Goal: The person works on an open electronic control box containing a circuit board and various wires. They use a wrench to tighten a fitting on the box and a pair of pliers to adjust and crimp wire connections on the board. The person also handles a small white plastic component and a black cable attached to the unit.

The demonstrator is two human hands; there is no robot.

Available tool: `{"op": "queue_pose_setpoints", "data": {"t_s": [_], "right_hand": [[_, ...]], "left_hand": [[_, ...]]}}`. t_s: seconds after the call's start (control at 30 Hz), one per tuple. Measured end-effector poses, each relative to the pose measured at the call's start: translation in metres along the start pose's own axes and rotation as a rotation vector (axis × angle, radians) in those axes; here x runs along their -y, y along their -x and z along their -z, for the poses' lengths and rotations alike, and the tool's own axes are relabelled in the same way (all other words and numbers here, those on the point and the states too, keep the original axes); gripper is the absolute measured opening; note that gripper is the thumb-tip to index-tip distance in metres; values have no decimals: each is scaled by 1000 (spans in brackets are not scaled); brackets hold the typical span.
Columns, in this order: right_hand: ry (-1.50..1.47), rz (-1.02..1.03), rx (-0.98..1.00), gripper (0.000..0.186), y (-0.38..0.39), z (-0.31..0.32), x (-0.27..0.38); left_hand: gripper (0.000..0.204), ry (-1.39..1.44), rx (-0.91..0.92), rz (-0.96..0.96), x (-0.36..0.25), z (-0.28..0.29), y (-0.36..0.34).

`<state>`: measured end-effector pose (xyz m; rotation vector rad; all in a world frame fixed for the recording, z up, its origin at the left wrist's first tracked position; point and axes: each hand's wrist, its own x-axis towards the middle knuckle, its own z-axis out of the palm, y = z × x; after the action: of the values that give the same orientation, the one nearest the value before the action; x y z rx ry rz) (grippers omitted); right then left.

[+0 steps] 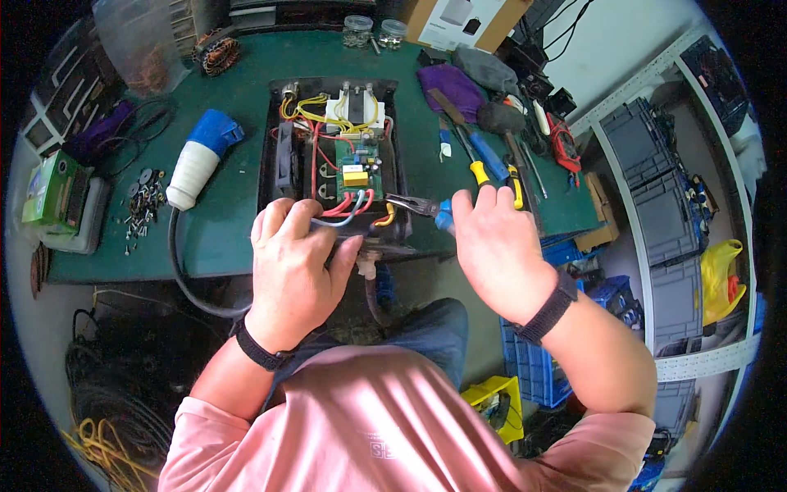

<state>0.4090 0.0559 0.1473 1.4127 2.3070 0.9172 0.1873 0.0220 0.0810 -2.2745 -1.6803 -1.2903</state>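
Note:
An open-topped black case lies on the bench, with a green circuit board, a black fan and red, yellow and blue wires inside. My left hand is closed over the case's near left edge, its fingers bent inward beside the thick red and blue wires; the fingertips are partly hidden. In my right hand are pliers with blue handles. Their jaws point left, at the case's near right side close to a yellow-and-red wire. Whether they touch it I cannot tell.
A large blue-and-white plug with a thick black cable lies left of the case, near loose screws. Screwdrivers and a red meter are on the right. Two clear jars stand at the back.

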Motion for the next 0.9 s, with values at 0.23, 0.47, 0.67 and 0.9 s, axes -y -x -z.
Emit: {"op": "queue_pose_setpoints", "data": {"t_s": [0.23,0.47,0.67,0.9], "right_hand": [[-125,88,0,12,0,-5,-9],[-119,78,-74,13,-10,-9,-21],[-392,17,-65,15,-9,-27,-53],[-669,-283,445,46,-62,-83,-98]], "left_hand": [[14,0,23,-10,1,2,0],[15,-14,34,-8,0,1,-1],[42,29,67,20,0,11,1],[35,-85,-111,75,8,39,21]]}}
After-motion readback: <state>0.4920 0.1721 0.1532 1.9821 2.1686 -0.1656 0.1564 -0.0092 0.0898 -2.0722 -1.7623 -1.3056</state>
